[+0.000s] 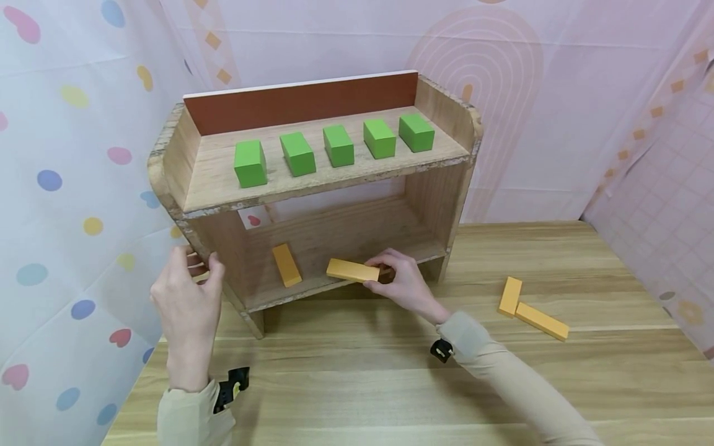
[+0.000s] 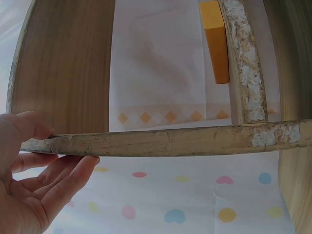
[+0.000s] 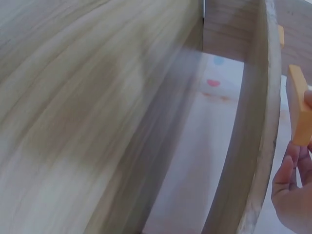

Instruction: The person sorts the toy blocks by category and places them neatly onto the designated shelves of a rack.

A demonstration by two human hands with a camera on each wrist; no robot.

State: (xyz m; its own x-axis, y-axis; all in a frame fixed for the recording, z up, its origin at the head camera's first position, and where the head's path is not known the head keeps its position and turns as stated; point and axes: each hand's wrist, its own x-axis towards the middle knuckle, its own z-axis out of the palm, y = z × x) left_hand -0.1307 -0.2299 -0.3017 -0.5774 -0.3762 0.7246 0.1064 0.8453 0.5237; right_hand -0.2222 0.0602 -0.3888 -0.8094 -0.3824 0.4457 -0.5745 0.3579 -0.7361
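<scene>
We see only part of the right hand, which the right wrist view's edge cuts off along with the held block. Between the hands, the shelf there hides most of a second block. The left wrist view crops the left hand; the head view cuts off both sleeves.

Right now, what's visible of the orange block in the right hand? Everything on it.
The orange block is a slim, plain rectangular bar with flat faces and straight edges, smooth-looking, possibly painted wood. In the head view its long side runs roughly left to right, slightly askew, near the front of the lower shelf. The right hand grips its right end between thumb and fingers; its left end is free of the hand. Contact with the shelf can't be told.
</scene>
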